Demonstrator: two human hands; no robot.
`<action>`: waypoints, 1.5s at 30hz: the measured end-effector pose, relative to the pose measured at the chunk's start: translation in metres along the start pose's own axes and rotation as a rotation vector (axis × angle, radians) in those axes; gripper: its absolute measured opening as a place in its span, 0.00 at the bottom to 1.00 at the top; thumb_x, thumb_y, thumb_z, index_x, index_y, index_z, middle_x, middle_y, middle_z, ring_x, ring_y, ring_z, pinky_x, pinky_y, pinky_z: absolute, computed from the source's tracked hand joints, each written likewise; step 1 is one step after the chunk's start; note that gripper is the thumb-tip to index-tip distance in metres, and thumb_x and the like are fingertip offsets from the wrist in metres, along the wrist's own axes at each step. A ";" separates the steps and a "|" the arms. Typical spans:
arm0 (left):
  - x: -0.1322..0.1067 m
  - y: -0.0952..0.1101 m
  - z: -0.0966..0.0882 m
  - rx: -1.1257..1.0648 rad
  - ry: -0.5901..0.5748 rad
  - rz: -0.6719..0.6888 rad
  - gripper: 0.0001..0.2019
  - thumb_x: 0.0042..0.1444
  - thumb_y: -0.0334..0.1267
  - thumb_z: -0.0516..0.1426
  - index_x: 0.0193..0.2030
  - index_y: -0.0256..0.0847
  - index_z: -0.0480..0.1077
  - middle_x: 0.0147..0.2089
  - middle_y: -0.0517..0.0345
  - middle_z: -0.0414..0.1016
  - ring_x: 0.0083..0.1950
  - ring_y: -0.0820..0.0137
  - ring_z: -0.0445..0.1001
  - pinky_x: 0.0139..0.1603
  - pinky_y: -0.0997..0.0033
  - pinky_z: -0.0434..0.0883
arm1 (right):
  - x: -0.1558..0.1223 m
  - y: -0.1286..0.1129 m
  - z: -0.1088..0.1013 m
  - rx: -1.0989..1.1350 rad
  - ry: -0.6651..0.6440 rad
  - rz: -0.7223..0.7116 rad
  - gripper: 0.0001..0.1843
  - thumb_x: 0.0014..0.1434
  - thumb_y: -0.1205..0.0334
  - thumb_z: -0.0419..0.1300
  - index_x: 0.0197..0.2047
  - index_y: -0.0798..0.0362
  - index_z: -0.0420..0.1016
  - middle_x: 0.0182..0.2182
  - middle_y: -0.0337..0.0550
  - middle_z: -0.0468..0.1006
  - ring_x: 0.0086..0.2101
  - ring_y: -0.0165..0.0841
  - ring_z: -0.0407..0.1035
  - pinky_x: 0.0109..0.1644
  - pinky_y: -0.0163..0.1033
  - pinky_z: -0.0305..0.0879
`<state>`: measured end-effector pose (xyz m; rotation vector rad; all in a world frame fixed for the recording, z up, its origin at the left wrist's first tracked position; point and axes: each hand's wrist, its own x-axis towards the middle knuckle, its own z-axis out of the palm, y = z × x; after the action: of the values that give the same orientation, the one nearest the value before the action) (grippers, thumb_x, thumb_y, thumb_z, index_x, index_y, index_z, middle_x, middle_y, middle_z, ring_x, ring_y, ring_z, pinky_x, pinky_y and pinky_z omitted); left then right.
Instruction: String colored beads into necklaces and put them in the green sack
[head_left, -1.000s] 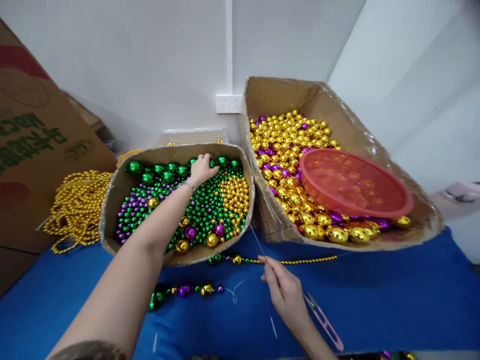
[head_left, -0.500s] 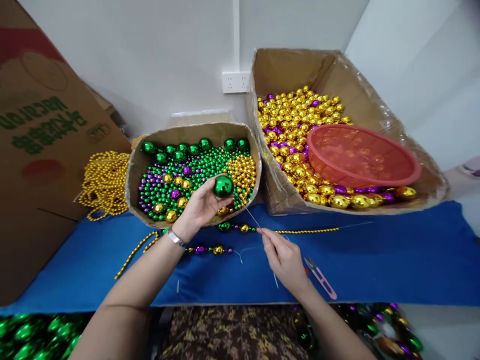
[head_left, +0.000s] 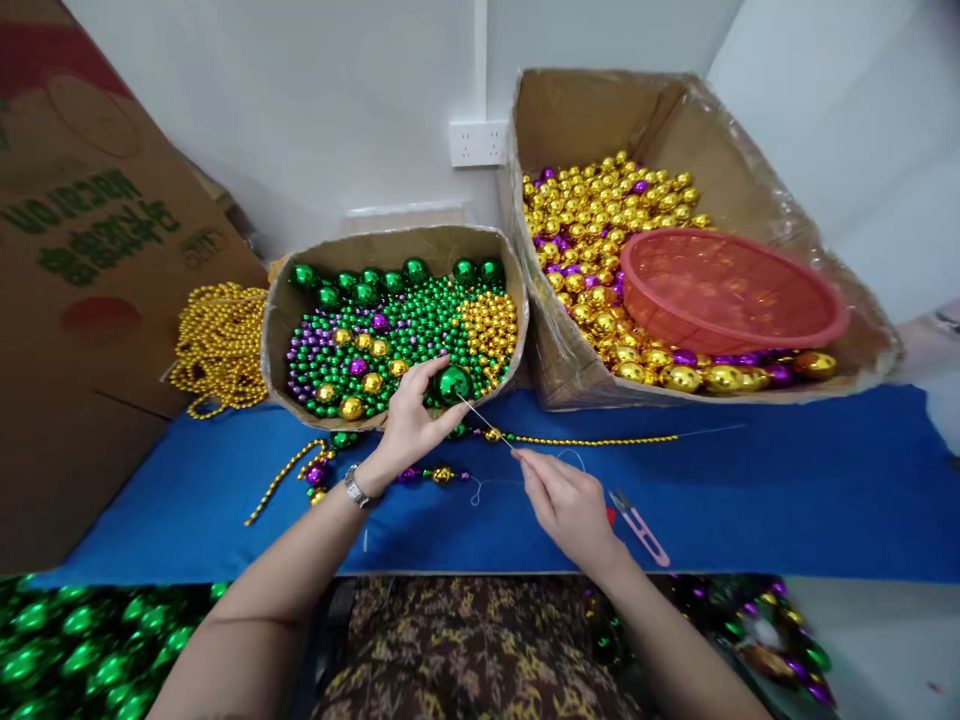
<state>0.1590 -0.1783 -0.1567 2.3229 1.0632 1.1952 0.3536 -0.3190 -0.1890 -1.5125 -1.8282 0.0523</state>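
My left hand [head_left: 409, 420] pinches a large shiny green ball [head_left: 454, 384] just in front of the small cardboard box [head_left: 279, 318] of green, purple and gold beads. My right hand [head_left: 564, 503] pinches the near end of a thin needle [head_left: 484, 424], whose tip touches the green ball. Behind the hands a strand of small gold beads [head_left: 600, 440] lies on the blue cloth [head_left: 787, 490]. A short strand with purple and gold balls [head_left: 439, 474] lies under my left wrist.
A big cardboard box [head_left: 750, 170] of gold and purple balls holds a red plastic basket [head_left: 727, 290]. Pink thread snips [head_left: 641, 528] lie right of my right hand. Gold bead strands [head_left: 217, 340] pile at the left beside a brown carton [head_left: 82, 250]. Green balls [head_left: 67, 650] fill the lower left.
My left hand lifted a green ball out of the small box and brought it down to the needle tip. My right hand kept its pinch. The view tilted downward.
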 end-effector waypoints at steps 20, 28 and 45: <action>-0.043 0.023 0.019 -0.189 0.011 0.079 0.19 0.57 0.37 0.60 0.56 0.47 0.70 0.73 0.50 0.43 0.72 0.51 0.49 0.63 0.49 0.64 | -0.011 -0.003 0.019 0.014 -0.066 0.040 0.15 0.68 0.65 0.48 0.46 0.54 0.75 0.38 0.44 0.83 0.34 0.32 0.79 0.37 0.33 0.71; -0.050 0.021 0.026 -0.838 -0.026 -0.228 0.23 0.56 0.34 0.62 0.58 0.48 0.69 0.59 0.49 0.70 0.63 0.60 0.67 0.62 0.58 0.65 | -0.020 0.001 0.026 -0.005 -0.043 0.024 0.15 0.68 0.65 0.48 0.46 0.54 0.75 0.37 0.45 0.83 0.34 0.32 0.78 0.39 0.34 0.71; 0.074 -0.024 0.044 0.168 -0.439 -0.045 0.11 0.56 0.27 0.54 0.43 0.37 0.75 0.43 0.47 0.78 0.46 0.62 0.75 0.52 0.60 0.69 | -0.014 0.009 0.015 -0.022 0.036 0.091 0.13 0.68 0.63 0.49 0.41 0.54 0.74 0.31 0.45 0.80 0.31 0.32 0.75 0.37 0.34 0.66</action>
<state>0.2102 -0.1056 -0.1553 2.5077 1.0745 0.5531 0.3533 -0.3216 -0.2111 -1.6009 -1.7366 0.0485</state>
